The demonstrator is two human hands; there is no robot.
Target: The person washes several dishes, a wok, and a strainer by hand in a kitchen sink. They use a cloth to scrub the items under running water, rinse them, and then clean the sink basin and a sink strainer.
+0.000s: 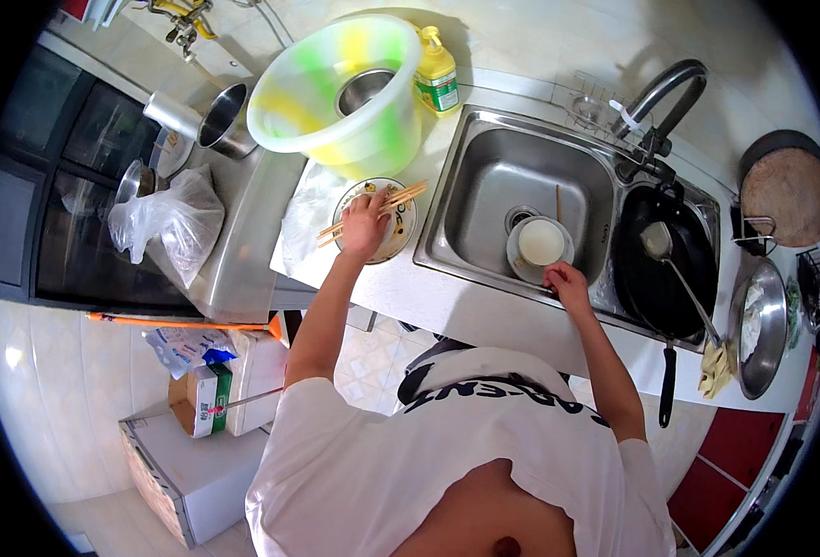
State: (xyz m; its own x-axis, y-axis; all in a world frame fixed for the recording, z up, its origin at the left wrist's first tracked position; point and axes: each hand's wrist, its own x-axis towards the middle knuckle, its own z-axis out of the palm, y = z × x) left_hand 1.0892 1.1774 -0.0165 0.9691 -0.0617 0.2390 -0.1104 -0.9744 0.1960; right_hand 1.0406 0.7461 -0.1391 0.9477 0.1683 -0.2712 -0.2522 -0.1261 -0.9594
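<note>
My left hand (365, 226) reaches over a patterned plate (401, 240) on the white counter, its fingers on a bundle of wooden chopsticks (406, 195) lying across the plate. Whether the fingers grip the bundle or rest on it is unclear. At the near rim of the sink, my right hand (567, 284) has curled fingers, with a small thin dark item seemingly at the fingertips. Beside it in the steel sink basin (483, 167), a white bowl (541, 242) stands on stacked dishes. A single chopstick (558, 203) leans behind them.
Behind the plate stands a large green-and-yellow plastic tub (298, 90) holding a metal bowl (365, 92); a yellow pump bottle (438, 76) is beside it. A black wok (661, 292) with a metal spatula (681, 268) fills the right basin. The faucet (654, 139) arches behind. A plastic bag (187, 223) lies left.
</note>
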